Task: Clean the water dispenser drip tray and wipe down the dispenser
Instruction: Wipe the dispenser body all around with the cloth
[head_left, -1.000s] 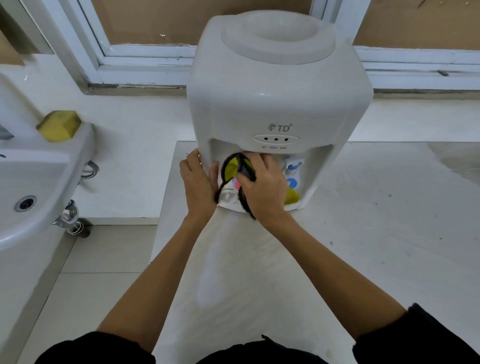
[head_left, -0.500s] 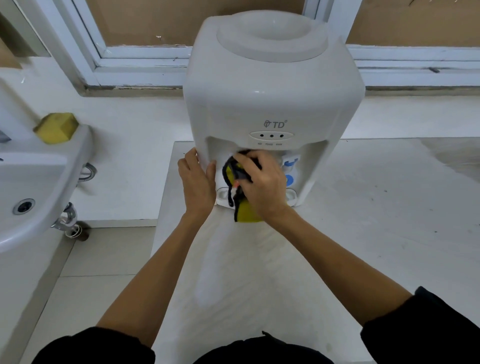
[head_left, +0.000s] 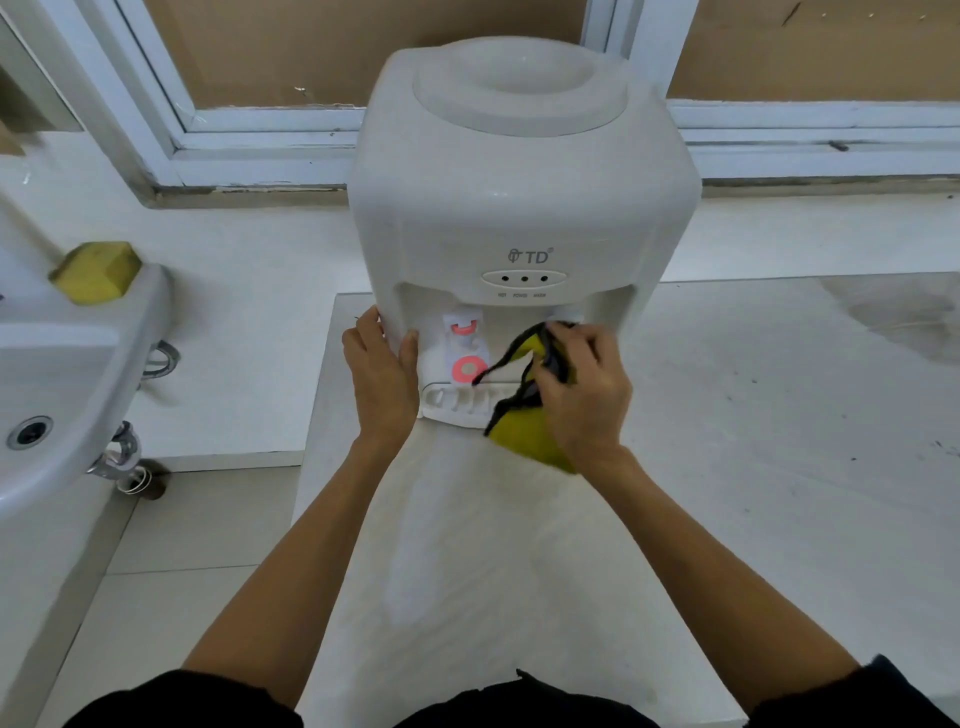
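Right hand (head_left: 582, 400) clutches yellow cloth (head_left: 524, 434) over drip tray (head_left: 457, 400); left hand (head_left: 382, 374) grips dispenser (head_left: 519, 208) corner.

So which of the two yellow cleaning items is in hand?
The black-edged cloth, gripped by the right hand at the dispenser; the sponge sits untouched on the sink rim.

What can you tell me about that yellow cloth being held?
The cloth is yellow with a dark, black-looking edge. It looks like soft fabric and is crumpled, not spread flat. The right hand grips its upper part in the tap recess of the dispenser, and its lower part hangs over the right end of the drip tray.
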